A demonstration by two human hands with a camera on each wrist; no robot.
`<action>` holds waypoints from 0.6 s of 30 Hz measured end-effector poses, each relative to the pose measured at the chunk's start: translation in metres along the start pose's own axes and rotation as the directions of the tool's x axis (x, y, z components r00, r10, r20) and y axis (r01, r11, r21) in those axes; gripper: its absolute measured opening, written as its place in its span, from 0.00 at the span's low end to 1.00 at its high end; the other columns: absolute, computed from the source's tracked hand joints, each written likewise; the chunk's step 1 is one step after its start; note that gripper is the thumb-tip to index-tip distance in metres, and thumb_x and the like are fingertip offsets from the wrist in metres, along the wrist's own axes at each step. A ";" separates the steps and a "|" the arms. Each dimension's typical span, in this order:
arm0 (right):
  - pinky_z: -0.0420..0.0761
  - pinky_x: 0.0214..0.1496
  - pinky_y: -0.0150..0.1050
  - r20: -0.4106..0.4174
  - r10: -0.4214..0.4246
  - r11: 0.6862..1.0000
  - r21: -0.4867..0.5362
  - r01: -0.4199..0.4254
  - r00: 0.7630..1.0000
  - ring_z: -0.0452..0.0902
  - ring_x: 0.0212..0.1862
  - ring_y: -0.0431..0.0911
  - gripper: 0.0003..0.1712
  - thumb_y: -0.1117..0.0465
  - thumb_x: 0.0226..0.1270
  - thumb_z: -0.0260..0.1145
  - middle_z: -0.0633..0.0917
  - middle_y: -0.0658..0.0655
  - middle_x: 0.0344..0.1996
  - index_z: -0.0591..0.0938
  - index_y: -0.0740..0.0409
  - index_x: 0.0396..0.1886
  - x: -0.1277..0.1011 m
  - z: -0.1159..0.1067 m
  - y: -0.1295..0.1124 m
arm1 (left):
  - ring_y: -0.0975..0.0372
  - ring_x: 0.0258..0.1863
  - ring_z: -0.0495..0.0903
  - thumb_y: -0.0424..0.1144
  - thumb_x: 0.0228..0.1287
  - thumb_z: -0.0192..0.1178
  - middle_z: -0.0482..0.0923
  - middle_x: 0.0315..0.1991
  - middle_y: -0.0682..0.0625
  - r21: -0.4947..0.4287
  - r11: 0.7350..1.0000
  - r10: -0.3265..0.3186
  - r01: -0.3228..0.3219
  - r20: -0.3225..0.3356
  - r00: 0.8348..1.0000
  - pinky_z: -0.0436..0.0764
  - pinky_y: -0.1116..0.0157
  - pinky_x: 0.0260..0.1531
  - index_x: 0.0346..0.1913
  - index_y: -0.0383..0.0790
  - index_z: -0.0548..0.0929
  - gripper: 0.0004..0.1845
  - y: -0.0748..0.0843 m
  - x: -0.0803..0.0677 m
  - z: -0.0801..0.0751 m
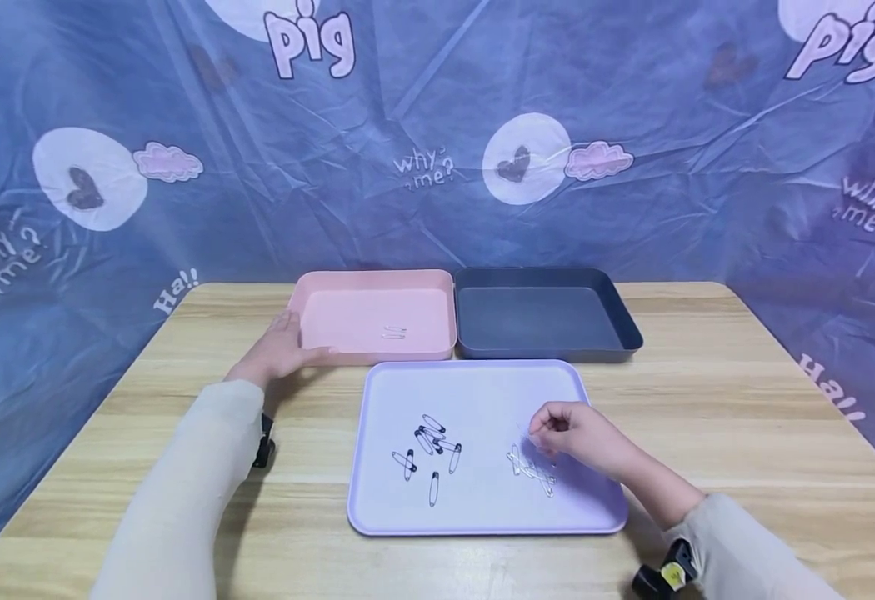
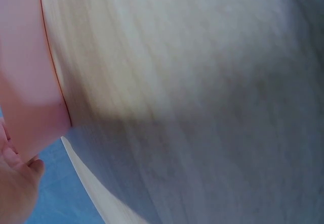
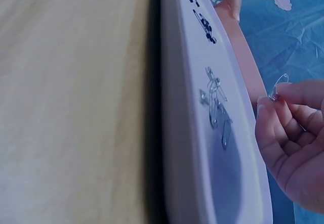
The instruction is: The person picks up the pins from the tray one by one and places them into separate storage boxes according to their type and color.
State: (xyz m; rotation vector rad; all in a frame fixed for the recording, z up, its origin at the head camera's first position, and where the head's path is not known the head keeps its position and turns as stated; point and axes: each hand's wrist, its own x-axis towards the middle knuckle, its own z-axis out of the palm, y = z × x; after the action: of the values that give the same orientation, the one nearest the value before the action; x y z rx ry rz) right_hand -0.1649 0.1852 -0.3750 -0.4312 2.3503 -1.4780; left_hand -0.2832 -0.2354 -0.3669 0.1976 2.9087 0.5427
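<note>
A lavender tray (image 1: 482,392) lies in front of me with several black safety pins (image 1: 428,450) on its left and several silver safety pins (image 1: 532,468) on its right. My right hand (image 1: 572,433) hovers just above the silver pile and pinches one silver safety pin (image 3: 277,86) between thumb and fingertip. My left hand (image 1: 282,350) rests with straight fingers against the front left corner of a pink tray (image 1: 377,287), which holds a couple of silver pins (image 1: 394,332). In the left wrist view only the pink tray wall (image 2: 25,72) and my palm (image 2: 15,183) show.
A dark grey tray (image 1: 546,279) stands beside the pink one at the back. All three sit on a wooden table (image 1: 745,400) with a blue patterned cloth (image 1: 632,100) hung behind and around it.
</note>
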 end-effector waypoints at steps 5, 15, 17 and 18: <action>0.75 0.26 0.35 0.001 -0.023 1.000 0.012 0.023 1.000 0.71 0.24 0.44 0.05 0.73 0.52 0.55 0.75 0.56 0.20 0.75 0.70 0.30 0.011 0.002 -0.004 | 0.43 0.62 0.33 0.69 0.47 0.48 0.32 0.63 0.29 -0.008 1.000 -0.006 0.006 -0.003 1.000 0.40 0.51 0.60 0.61 0.20 0.36 0.60 -0.001 0.001 0.000; 0.76 0.30 0.38 -0.047 -0.063 0.997 0.044 0.065 0.997 0.73 0.25 0.45 0.06 0.75 0.50 0.55 0.77 0.57 0.21 0.75 0.71 0.30 0.036 0.007 -0.018 | 0.43 0.62 0.35 0.68 0.48 0.49 0.33 0.63 0.30 -0.004 1.000 0.003 -0.003 -0.020 1.000 0.40 0.52 0.60 0.61 0.20 0.36 0.59 -0.003 0.002 0.001; 0.77 0.31 0.39 -0.053 -0.063 0.997 0.047 0.065 0.997 0.74 0.26 0.46 0.06 0.75 0.50 0.56 0.77 0.56 0.22 0.76 0.71 0.30 0.042 0.009 -0.021 | 0.44 0.63 0.34 0.69 0.46 0.48 0.33 0.63 0.30 -0.002 1.000 0.002 -0.002 -0.022 1.000 0.40 0.52 0.60 0.61 0.20 0.36 0.60 -0.004 0.002 0.001; 0.77 0.32 0.39 -0.057 -0.055 0.997 0.044 0.058 0.997 0.74 0.26 0.46 0.06 0.74 0.50 0.56 0.78 0.56 0.22 0.76 0.70 0.30 0.045 0.009 -0.022 | 0.44 0.63 0.35 0.70 0.45 0.48 0.33 0.63 0.30 -0.002 1.000 0.002 -0.002 -0.022 1.000 0.40 0.52 0.60 0.61 0.20 0.36 0.61 -0.004 0.002 0.001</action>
State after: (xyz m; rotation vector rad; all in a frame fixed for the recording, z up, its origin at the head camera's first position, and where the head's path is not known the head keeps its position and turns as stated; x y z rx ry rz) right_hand -0.1994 0.1498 -0.3638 -0.4539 2.3597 -1.5863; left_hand -0.2856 -0.2380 -0.3698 0.1958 2.9298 0.5511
